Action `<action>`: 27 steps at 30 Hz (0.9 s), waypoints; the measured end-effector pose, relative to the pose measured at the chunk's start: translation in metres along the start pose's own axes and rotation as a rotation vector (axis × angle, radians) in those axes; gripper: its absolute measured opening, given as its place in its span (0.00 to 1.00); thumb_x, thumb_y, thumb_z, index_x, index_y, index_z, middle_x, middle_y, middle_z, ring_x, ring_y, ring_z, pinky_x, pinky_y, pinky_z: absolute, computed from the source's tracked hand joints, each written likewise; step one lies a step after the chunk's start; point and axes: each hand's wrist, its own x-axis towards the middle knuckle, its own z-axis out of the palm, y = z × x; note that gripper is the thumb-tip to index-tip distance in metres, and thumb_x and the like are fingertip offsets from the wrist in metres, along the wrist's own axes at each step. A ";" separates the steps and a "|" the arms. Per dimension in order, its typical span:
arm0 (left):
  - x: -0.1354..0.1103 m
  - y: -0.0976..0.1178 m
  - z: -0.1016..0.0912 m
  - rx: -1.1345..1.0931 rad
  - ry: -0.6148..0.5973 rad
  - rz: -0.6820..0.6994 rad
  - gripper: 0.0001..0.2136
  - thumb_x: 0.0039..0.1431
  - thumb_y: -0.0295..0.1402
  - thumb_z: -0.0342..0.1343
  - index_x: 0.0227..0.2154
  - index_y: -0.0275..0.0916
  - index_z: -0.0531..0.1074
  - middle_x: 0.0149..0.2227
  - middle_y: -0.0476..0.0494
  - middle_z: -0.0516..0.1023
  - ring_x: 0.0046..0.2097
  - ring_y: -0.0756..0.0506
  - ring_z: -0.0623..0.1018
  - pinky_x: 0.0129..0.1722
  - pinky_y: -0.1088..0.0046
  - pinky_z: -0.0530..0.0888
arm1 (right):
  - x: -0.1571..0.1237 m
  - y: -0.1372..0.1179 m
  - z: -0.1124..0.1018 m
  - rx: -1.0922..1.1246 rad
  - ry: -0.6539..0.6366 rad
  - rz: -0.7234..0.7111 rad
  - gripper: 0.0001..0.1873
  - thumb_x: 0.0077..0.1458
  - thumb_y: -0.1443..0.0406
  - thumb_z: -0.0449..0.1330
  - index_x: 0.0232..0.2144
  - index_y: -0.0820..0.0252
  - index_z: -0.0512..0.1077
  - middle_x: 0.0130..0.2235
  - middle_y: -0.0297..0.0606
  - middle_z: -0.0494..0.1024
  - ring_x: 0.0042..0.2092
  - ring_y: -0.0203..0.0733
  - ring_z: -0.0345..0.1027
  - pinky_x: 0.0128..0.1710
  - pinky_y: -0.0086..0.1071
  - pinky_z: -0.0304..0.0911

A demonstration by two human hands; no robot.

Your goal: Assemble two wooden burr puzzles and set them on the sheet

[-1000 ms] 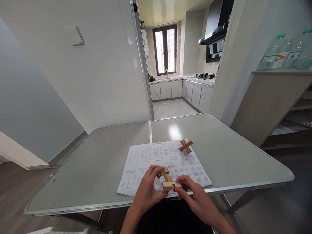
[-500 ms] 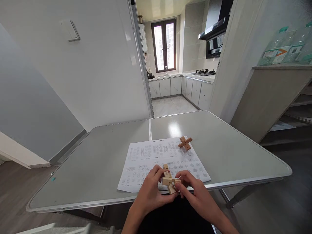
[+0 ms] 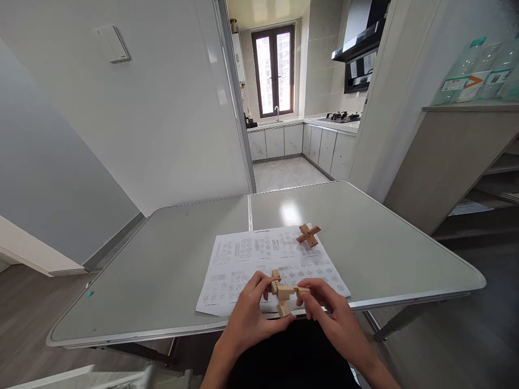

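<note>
Both of my hands hold a pale wooden interlocking puzzle (image 3: 284, 293) just above the table's near edge. My left hand (image 3: 248, 316) grips it from the left, fingers curled round its bars. My right hand (image 3: 330, 316) pinches a bar sticking out on the right side. Under the puzzle lies a printed instruction sheet (image 3: 247, 259) covered with small diagrams. A darker brown wooden cross puzzle (image 3: 308, 235) rests on the sheet's far right corner, out of reach of both hands.
The grey folding table (image 3: 162, 270) has a metal rim and a seam down its middle. A wall stands behind on the left, a kitchen doorway straight ahead. A shelf unit (image 3: 454, 162) with water bottles (image 3: 474, 75) stands to the right.
The pale puzzle has been turned in my hands, so its bars point differently. The view shifted slightly; the brown cross has stayed on the sheet.
</note>
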 end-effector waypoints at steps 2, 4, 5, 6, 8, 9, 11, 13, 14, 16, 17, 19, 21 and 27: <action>-0.001 -0.002 0.000 0.006 0.012 -0.003 0.31 0.53 0.38 0.72 0.60 0.50 0.72 0.45 0.46 0.71 0.41 0.44 0.74 0.47 0.64 0.78 | 0.002 0.002 -0.003 0.048 0.056 0.039 0.24 0.65 0.43 0.58 0.46 0.55 0.75 0.33 0.36 0.77 0.30 0.41 0.68 0.33 0.33 0.70; -0.001 -0.004 0.000 0.003 0.022 -0.008 0.34 0.54 0.38 0.72 0.63 0.51 0.69 0.45 0.46 0.71 0.42 0.44 0.74 0.48 0.63 0.78 | 0.003 0.005 -0.006 0.083 0.091 0.066 0.24 0.65 0.42 0.58 0.45 0.55 0.76 0.33 0.36 0.76 0.30 0.40 0.67 0.32 0.33 0.69; -0.002 -0.004 0.000 0.000 0.030 -0.008 0.35 0.54 0.37 0.72 0.64 0.52 0.68 0.45 0.46 0.71 0.43 0.44 0.74 0.49 0.63 0.77 | 0.003 0.006 -0.007 0.094 0.096 0.074 0.24 0.65 0.42 0.59 0.44 0.55 0.76 0.32 0.36 0.76 0.29 0.40 0.67 0.32 0.32 0.69; -0.002 -0.004 0.001 -0.003 0.037 -0.008 0.36 0.54 0.37 0.72 0.66 0.53 0.67 0.46 0.46 0.71 0.43 0.44 0.75 0.50 0.62 0.77 | 0.003 0.007 -0.008 0.100 0.096 0.078 0.24 0.64 0.43 0.59 0.44 0.55 0.77 0.32 0.35 0.76 0.30 0.40 0.67 0.32 0.32 0.69; -0.002 -0.005 0.002 -0.007 0.051 -0.003 0.37 0.55 0.37 0.72 0.67 0.53 0.65 0.46 0.46 0.71 0.44 0.44 0.75 0.51 0.61 0.77 | 0.003 0.008 -0.008 0.100 0.088 0.084 0.24 0.64 0.43 0.60 0.42 0.55 0.77 0.31 0.35 0.75 0.30 0.40 0.68 0.31 0.32 0.68; -0.002 -0.005 0.003 -0.010 0.058 0.003 0.38 0.55 0.37 0.72 0.67 0.54 0.64 0.47 0.46 0.71 0.44 0.44 0.75 0.52 0.61 0.78 | 0.002 0.008 -0.008 0.096 0.082 0.086 0.24 0.64 0.43 0.60 0.42 0.55 0.77 0.30 0.34 0.75 0.30 0.40 0.68 0.31 0.31 0.68; -0.002 -0.006 0.004 -0.018 0.071 0.025 0.38 0.55 0.37 0.72 0.68 0.54 0.64 0.47 0.45 0.72 0.45 0.44 0.75 0.52 0.60 0.78 | 0.001 0.008 -0.007 0.085 0.080 0.088 0.24 0.63 0.42 0.60 0.42 0.55 0.77 0.29 0.34 0.74 0.29 0.40 0.67 0.30 0.31 0.67; -0.002 -0.006 0.004 -0.030 0.084 0.049 0.38 0.56 0.37 0.71 0.68 0.54 0.64 0.48 0.45 0.72 0.45 0.43 0.76 0.52 0.60 0.78 | 0.001 0.007 -0.006 0.074 0.083 0.091 0.25 0.63 0.42 0.59 0.43 0.56 0.77 0.29 0.34 0.73 0.29 0.40 0.66 0.30 0.32 0.67; -0.002 -0.005 0.004 -0.036 0.090 0.058 0.37 0.56 0.36 0.71 0.68 0.54 0.64 0.48 0.45 0.72 0.46 0.43 0.76 0.52 0.60 0.77 | 0.001 0.006 -0.006 0.071 0.084 0.093 0.26 0.63 0.42 0.59 0.43 0.56 0.77 0.29 0.34 0.73 0.29 0.40 0.66 0.30 0.32 0.66; -0.002 -0.004 0.004 -0.047 0.097 0.069 0.37 0.56 0.34 0.71 0.67 0.54 0.64 0.49 0.45 0.72 0.46 0.44 0.76 0.53 0.61 0.77 | 0.001 0.003 -0.006 0.073 0.086 0.097 0.26 0.63 0.42 0.60 0.44 0.57 0.77 0.29 0.34 0.73 0.28 0.39 0.65 0.31 0.32 0.66; -0.003 -0.004 0.003 -0.053 0.098 0.073 0.37 0.56 0.34 0.71 0.67 0.55 0.63 0.49 0.45 0.72 0.46 0.44 0.76 0.52 0.61 0.76 | 0.001 0.002 -0.006 0.076 0.087 0.097 0.26 0.63 0.42 0.60 0.45 0.57 0.77 0.29 0.34 0.73 0.28 0.39 0.65 0.31 0.31 0.66; -0.003 -0.003 0.003 -0.064 0.102 0.081 0.37 0.56 0.33 0.71 0.67 0.55 0.63 0.50 0.45 0.72 0.46 0.44 0.75 0.52 0.62 0.76 | 0.001 -0.001 -0.005 0.081 0.086 0.087 0.25 0.62 0.43 0.62 0.45 0.57 0.76 0.30 0.34 0.73 0.28 0.39 0.65 0.31 0.31 0.66; -0.004 -0.001 0.002 -0.070 0.105 0.088 0.37 0.56 0.32 0.71 0.66 0.55 0.64 0.52 0.45 0.72 0.46 0.44 0.75 0.52 0.63 0.76 | 0.000 -0.004 -0.005 0.084 0.080 0.072 0.25 0.61 0.43 0.63 0.45 0.56 0.76 0.30 0.34 0.74 0.28 0.39 0.66 0.31 0.31 0.67; -0.003 -0.007 0.004 -0.016 0.176 0.063 0.33 0.57 0.33 0.70 0.64 0.53 0.65 0.57 0.43 0.73 0.53 0.41 0.76 0.54 0.61 0.76 | -0.001 -0.003 -0.004 0.089 0.123 0.077 0.24 0.61 0.44 0.64 0.46 0.56 0.76 0.33 0.36 0.76 0.31 0.40 0.68 0.32 0.32 0.68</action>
